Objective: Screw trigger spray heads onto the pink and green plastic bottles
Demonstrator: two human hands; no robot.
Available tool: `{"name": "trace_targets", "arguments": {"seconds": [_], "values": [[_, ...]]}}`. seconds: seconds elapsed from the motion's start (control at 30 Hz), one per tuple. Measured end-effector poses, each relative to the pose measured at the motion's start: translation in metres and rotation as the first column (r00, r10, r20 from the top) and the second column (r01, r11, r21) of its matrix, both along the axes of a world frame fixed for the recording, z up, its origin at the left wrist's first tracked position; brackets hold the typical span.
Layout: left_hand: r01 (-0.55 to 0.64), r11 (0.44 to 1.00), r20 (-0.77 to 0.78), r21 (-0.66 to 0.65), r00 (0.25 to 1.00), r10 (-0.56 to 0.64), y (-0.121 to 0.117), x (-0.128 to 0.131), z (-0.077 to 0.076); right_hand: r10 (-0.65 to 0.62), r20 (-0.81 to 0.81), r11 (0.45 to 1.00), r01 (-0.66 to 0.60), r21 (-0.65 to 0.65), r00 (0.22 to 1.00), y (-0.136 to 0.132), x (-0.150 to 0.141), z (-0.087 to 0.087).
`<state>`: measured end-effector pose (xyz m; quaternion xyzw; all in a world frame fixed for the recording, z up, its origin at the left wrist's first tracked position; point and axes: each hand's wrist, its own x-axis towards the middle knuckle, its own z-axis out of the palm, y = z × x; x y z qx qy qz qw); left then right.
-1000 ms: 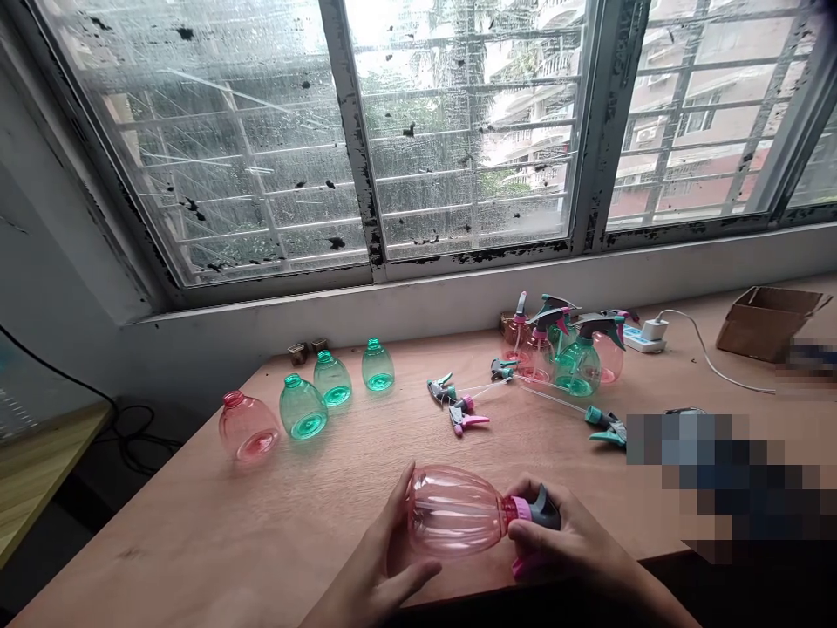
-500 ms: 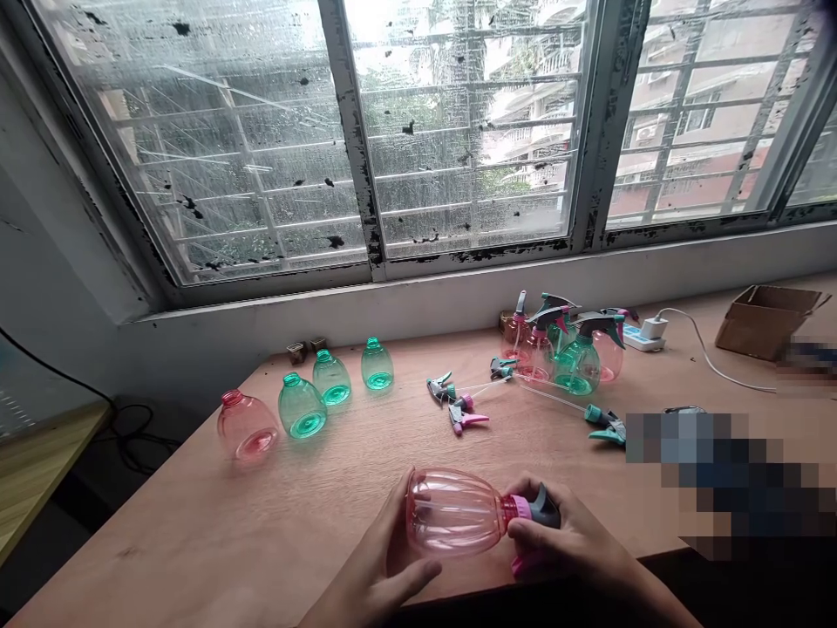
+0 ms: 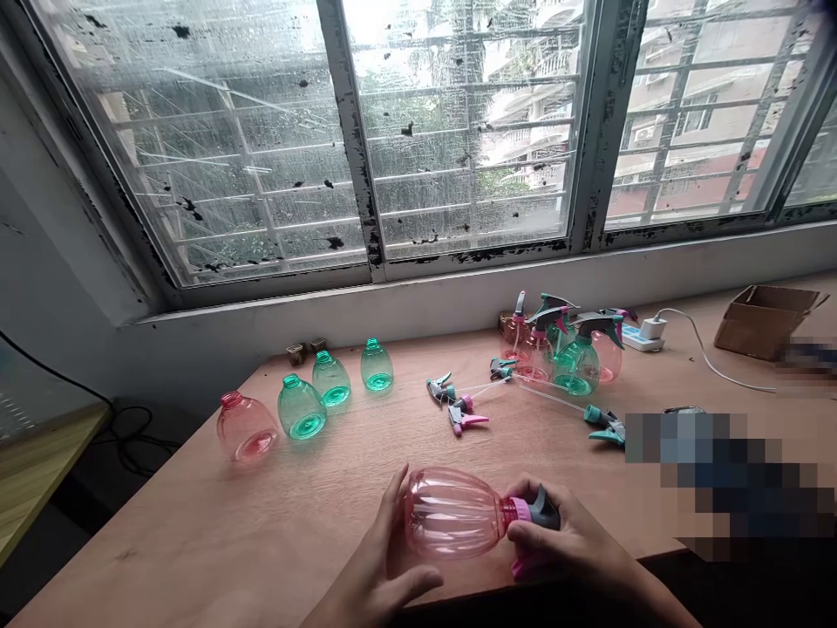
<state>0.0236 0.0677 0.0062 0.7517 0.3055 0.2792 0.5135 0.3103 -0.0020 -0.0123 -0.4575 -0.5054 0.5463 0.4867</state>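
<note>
Take the pink bottle (image 3: pixel 452 515) between the hands as the centre of a clock, with twelve toward the window (image 3: pixel 467 131). The work looks part-way through. The held bottle has its sprayer head (image 3: pixel 541 508) seated at the neck, the pink collar (image 3: pixel 521 508) meeting the threads; whether it is screwed fully down I cannot tell. At one o'clock stands a cluster of fitted bottles (image 3: pixel 576 368), green and pink, about five as far as the overlap lets me count, each apparently with a head on. Four remain bare-necked: a pink one (image 3: pixel 246 429) and a green one (image 3: pixel 302 412) at ten, then two more green bottles (image 3: pixel 377 368) between ten and eleven. Four sprayer heads lie loose on the bench (image 3: pixel 196 532): two toward twelve (image 3: pixel 462 417), one between twelve and one (image 3: pixel 502 369), and one at two (image 3: pixel 608 427), so bare bottles and loose heads match in number.

The held bottle lies on its side near the front edge, its base facing nine and its neck three. The left hand (image 3: pixel 385 554) is at the base end, spread wide, thumb apart from the plastic; whether its fingers touch the base is unclear. The right hand (image 3: pixel 559 534), at three, is curled around the sprayer head, pinching at the collar between thumb and fingers, with the pink trigger (image 3: pixel 525 567) showing beneath.
</note>
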Motion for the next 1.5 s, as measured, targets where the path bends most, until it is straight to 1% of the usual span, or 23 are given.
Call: {"name": "trace_targets", "arguments": {"seconds": [0.1, 0.23, 0.3, 0.4, 0.57, 0.77, 0.87, 1.0, 1.17, 1.27, 1.37, 1.5], "values": [[0.007, 1.000, -0.034, -0.016, 0.999, -0.007, 0.0001, -0.0013, 0.0003, -0.002, -0.004, 1.000, 0.002, 0.004, 1.000, -0.0001, -0.0008, 0.0008], [-0.012, 0.999, -0.050, 0.053, 0.999, 0.015, 0.0004, 0.0000, -0.0013, 0.001, -0.017, 1.000, -0.001, -0.005, 1.000, 0.0010, -0.0014, 0.0011], [-0.002, 0.998, -0.042, 0.057, 0.999, 0.004, 0.0005, 0.0004, -0.0021, -0.005, -0.008, 1.000, 0.004, -0.004, 1.000, 0.0017, -0.0012, 0.0009], [0.007, 1.000, -0.056, 0.028, 0.998, -0.005, 0.0004, -0.0003, -0.0011, -0.002, 0.003, 1.000, 0.002, -0.003, 1.000, 0.0018, -0.0005, 0.0003], [0.021, 0.998, -0.067, -0.057, 0.997, -0.024, 0.0001, -0.0012, 0.0028, -0.002, 0.019, 1.000, 0.002, -0.002, 1.000, 0.0004, 0.0008, 0.0002], [-0.002, 0.999, -0.032, 0.047, 0.999, 0.004, -0.0005, 0.0015, -0.0007, -0.014, 0.026, 1.000, 0.014, -0.001, 1.000, 0.0004, -0.0006, 0.0031], [0.018, 0.999, -0.047, 0.049, 0.999, -0.016, -0.0012, -0.0001, -0.0012, -0.007, 0.012, 1.000, 0.007, -0.011, 1.000, -0.0003, -0.0017, 0.0043], [0.050, 0.999, -0.095, 0.010, 0.994, -0.049, 0.0012, -0.0039, -0.0002, -0.014, 0.020, 1.000, 0.014, -0.012, 1.000, -0.0005, -0.0011, 0.0046], [0.057, 0.998, -0.032, -0.013, 0.998, -0.057, 0.0053, -0.0027, -0.0039, -0.010, 0.011, 1.000, 0.010, -0.007, 1.000, 0.0001, -0.0004, 0.0049], [0.075, 0.997, 0.005, 0.025, 0.997, -0.075, 0.0043, -0.0005, -0.0041, -0.006, -0.009, 1.000, 0.006, -0.017, 1.000, -0.0003, -0.0011, 0.0051], [0.084, 0.996, 0.002, 0.042, 0.996, -0.085, 0.0016, 0.0002, -0.0006, -0.003, -0.009, 1.000, 0.003, -0.025, 1.000, -0.0007, -0.0016, 0.0049], [0.104, 0.995, -0.021, -0.012, 0.994, -0.104, 0.0004, -0.0023, 0.0030, -0.003, -0.007, 1.000, 0.003, -0.012, 1.000, -0.0004, -0.0014, 0.0039]]}}
